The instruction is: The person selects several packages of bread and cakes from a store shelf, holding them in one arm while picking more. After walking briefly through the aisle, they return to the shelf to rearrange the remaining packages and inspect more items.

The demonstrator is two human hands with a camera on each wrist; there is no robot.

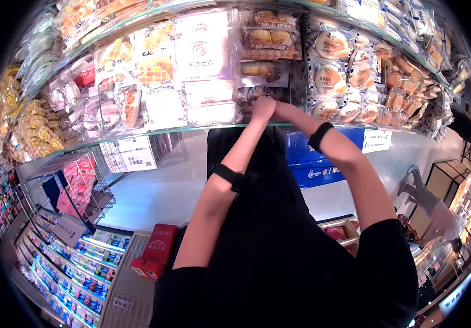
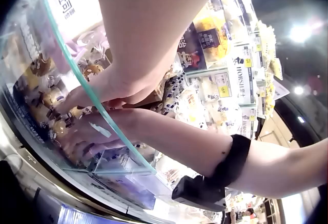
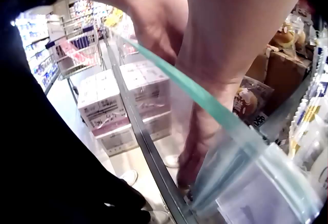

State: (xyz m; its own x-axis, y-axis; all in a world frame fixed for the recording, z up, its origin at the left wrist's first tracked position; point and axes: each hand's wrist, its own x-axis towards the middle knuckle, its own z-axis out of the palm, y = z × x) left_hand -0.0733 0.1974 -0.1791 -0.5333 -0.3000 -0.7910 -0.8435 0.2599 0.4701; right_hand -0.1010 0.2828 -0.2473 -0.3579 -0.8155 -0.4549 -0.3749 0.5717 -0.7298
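Both hands reach down over the glass edge of a bread shelf. In the head view my left hand (image 1: 264, 107) overlaps my right hand (image 1: 283, 111), at a column of wrapped buns (image 1: 259, 70). The left wrist view has the left hand's fingers (image 2: 77, 101) among small wrapped cakes (image 2: 53, 99) at the bottom of the bin. Below them, seen through the glass, the right hand (image 2: 95, 130) reaches to the same cakes. In the right wrist view the right hand (image 3: 197, 139) points downward behind the glass panel (image 3: 205, 98). I cannot tell whether either hand grips a cake.
White toast packs (image 1: 205, 46) stand left of the hands, round wrapped buns (image 1: 331, 79) right. Under the shelf are a blue box (image 1: 314, 164) and white cartons (image 3: 102, 98). A wire shopping cart (image 1: 68, 191) stands at the left. Another person (image 1: 432, 205) is at the far right.
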